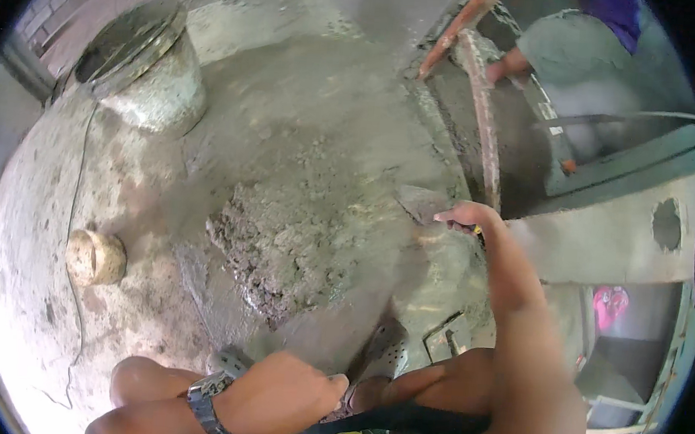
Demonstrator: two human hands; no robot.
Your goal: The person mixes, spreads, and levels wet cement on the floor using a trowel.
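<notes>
My right hand (475,218) is wrapped round the handle of a trowel (421,204), its grey blade resting on or just above the smeared mortar at the right side of the floor. To the left of the blade lies a rough heap of wet mortar (289,245), between the trowel and my feet. My left hand (287,394), with a dark watch (207,405) on the wrist, is closed low in front of my lap. Its fingers curl downward, and whatever they may hold is hidden.
A large mortar-caked bucket (159,83) stands far left, a small tub (96,258) nearer, with a thin cable (83,190) running past. A flat square-edged tool (445,337) lies by my right knee. Beyond a long wooden strip (483,118), another person's hand (499,70) is low.
</notes>
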